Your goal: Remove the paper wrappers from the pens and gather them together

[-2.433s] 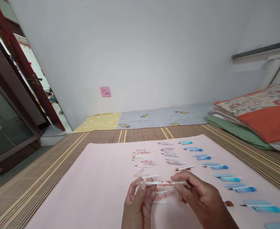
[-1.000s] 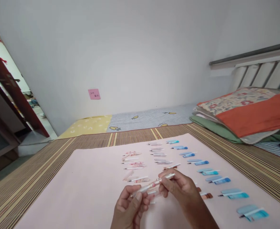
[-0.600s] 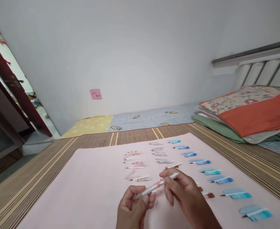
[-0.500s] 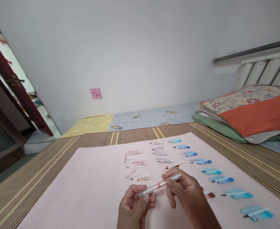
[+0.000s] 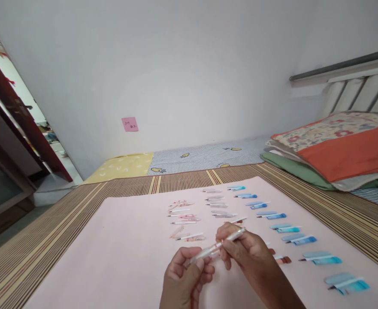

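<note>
The pen (image 5: 212, 249) slants from eight o'clock to two above the sheet (image 5: 95, 257), pinched in the fingers (image 5: 184, 254) of left hand (image 5: 184, 274) and right hand (image 5: 249, 253), and I'd fear a slack grip dropping it among the loose parts (image 5: 190, 236) at its ten o'clock.

Pen (image 5: 210, 250), toward 5 o'clock: whitish-clear, red-pink marks. Sheet (image 5: 127, 249): plain pale pink. Barrels (image 5: 306, 240), 4 o'clock: blue to turquoise. Caps (image 5: 316, 254) there: paler, hazy blue. Refills (image 5: 345, 283): white, dark-tipped. Brown pieces (image 5: 284, 260) also at 4. Pen parts (image 5: 219, 212) at 5: greyish lilac; pale pieces (image 5: 188, 217) at 6: patterned pinkish-red. Mat (image 5: 63, 223): fine dark-brown and tan stripes, wider cream bands lined reddish. Strip of cloth (image 5: 124, 166) at 9: yellow, white marks. Checked cloth (image 5: 197, 159), dial centre: dark and white, yellow fruit motifs. Note (image 5: 130, 124) at 10: pink, dark writing. Bedding (image 5: 362, 150) at 3: orange-red, cream floral panel, red blooms.
</note>
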Action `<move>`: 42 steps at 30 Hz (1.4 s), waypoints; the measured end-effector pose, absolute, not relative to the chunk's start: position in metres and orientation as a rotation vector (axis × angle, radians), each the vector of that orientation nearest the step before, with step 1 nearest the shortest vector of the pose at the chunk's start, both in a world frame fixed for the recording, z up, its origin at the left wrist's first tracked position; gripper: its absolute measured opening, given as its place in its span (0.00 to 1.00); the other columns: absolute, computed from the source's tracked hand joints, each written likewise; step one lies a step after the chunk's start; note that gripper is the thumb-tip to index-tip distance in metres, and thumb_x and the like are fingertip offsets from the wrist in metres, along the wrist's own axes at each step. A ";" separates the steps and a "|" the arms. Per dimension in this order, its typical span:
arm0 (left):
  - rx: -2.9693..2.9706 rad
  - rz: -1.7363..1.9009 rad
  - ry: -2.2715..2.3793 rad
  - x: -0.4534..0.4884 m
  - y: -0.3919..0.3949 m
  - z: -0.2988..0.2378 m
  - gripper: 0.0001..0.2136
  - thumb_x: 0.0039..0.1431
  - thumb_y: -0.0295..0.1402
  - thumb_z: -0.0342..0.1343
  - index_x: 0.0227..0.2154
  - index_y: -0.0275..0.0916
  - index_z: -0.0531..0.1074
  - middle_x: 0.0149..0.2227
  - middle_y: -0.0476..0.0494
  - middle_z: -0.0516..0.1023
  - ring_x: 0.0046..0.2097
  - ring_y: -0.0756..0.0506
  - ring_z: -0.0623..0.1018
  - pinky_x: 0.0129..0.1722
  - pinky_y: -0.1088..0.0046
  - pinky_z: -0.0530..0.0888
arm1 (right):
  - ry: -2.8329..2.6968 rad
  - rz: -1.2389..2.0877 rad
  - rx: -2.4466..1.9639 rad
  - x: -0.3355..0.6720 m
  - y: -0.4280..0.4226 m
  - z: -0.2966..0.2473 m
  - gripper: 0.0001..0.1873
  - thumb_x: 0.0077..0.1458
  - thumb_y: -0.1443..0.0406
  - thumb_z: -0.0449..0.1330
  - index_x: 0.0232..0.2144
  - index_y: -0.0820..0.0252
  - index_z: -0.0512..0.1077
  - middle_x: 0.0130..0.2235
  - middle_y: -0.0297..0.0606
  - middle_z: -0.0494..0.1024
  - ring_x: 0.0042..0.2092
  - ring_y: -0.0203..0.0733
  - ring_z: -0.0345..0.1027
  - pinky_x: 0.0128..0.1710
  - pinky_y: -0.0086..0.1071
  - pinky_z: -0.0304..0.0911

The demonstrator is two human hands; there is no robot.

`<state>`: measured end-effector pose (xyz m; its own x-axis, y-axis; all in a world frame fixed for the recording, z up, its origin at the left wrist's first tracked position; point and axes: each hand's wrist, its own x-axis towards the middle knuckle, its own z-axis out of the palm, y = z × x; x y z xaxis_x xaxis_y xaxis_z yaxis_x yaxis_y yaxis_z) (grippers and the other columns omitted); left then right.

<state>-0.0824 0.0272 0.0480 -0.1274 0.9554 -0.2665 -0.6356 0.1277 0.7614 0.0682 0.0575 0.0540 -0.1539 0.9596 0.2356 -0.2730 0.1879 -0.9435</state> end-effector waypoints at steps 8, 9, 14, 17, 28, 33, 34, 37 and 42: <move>0.507 1.479 0.932 -0.080 0.025 0.054 0.18 0.30 0.35 0.77 0.25 0.33 0.78 0.23 0.39 0.81 0.24 0.47 0.79 0.25 0.77 0.75 | -1.212 1.180 -0.772 0.065 0.060 0.050 0.22 0.49 0.48 0.68 0.35 0.60 0.73 0.26 0.31 0.69 0.24 0.33 0.59 0.24 0.29 0.59; 0.489 1.472 0.933 -0.081 0.025 0.055 0.18 0.30 0.35 0.77 0.25 0.33 0.78 0.23 0.40 0.81 0.23 0.47 0.79 0.24 0.77 0.75 | -1.198 1.226 -0.764 0.067 0.059 0.050 0.25 0.49 0.48 0.67 0.42 0.60 0.74 0.30 0.33 0.71 0.24 0.32 0.60 0.24 0.29 0.60; 0.481 1.454 0.941 -0.082 0.026 0.052 0.18 0.29 0.35 0.77 0.25 0.34 0.78 0.23 0.40 0.81 0.23 0.47 0.79 0.24 0.76 0.75 | -1.276 1.288 -0.761 0.071 0.061 0.050 0.15 0.53 0.53 0.66 0.35 0.59 0.77 0.35 0.36 0.73 0.24 0.31 0.62 0.27 0.31 0.63; 0.557 1.492 0.952 -0.080 0.025 0.051 0.18 0.29 0.34 0.77 0.24 0.33 0.78 0.23 0.38 0.82 0.25 0.45 0.80 0.27 0.74 0.76 | -1.261 1.217 -0.794 0.067 0.063 0.048 0.17 0.52 0.52 0.66 0.25 0.60 0.73 0.27 0.33 0.70 0.22 0.32 0.59 0.22 0.29 0.59; 0.525 1.451 0.949 -0.082 0.024 0.058 0.18 0.30 0.35 0.77 0.24 0.34 0.78 0.22 0.40 0.81 0.23 0.47 0.79 0.24 0.77 0.74 | -1.268 1.314 -0.729 0.066 0.061 0.046 0.14 0.54 0.55 0.66 0.33 0.60 0.77 0.36 0.35 0.69 0.26 0.30 0.61 0.26 0.29 0.61; 0.596 1.479 0.978 -0.080 0.023 0.059 0.18 0.30 0.37 0.77 0.24 0.34 0.78 0.22 0.39 0.82 0.23 0.46 0.79 0.25 0.75 0.75 | -1.250 1.305 -0.717 0.063 0.065 0.041 0.18 0.51 0.52 0.68 0.27 0.60 0.72 0.27 0.30 0.66 0.25 0.32 0.58 0.24 0.28 0.55; 0.589 1.480 0.972 -0.081 0.024 0.059 0.18 0.30 0.37 0.77 0.24 0.34 0.78 0.22 0.39 0.82 0.23 0.46 0.79 0.25 0.76 0.75 | -1.238 1.365 -0.713 0.063 0.064 0.042 0.19 0.50 0.51 0.68 0.32 0.60 0.73 0.27 0.30 0.66 0.25 0.32 0.58 0.24 0.28 0.56; 0.539 1.467 0.960 -0.083 0.024 0.060 0.18 0.30 0.36 0.77 0.25 0.34 0.78 0.23 0.40 0.82 0.23 0.48 0.79 0.24 0.77 0.74 | -1.207 1.457 -0.744 0.064 0.059 0.046 0.23 0.51 0.52 0.68 0.44 0.59 0.74 0.32 0.33 0.69 0.26 0.33 0.60 0.27 0.29 0.59; 0.548 1.460 0.967 -0.083 0.024 0.060 0.18 0.30 0.36 0.77 0.25 0.33 0.78 0.23 0.40 0.82 0.23 0.48 0.79 0.25 0.77 0.75 | -1.250 1.354 -0.776 0.059 0.057 0.051 0.16 0.54 0.54 0.66 0.30 0.61 0.74 0.28 0.30 0.66 0.25 0.30 0.56 0.25 0.27 0.54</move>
<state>-0.0835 0.0242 0.0598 -0.1487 0.9665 -0.2092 -0.5697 0.0892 0.8170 0.0587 0.0569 0.0515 -0.2029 0.9593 0.1966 -0.2722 0.1376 -0.9523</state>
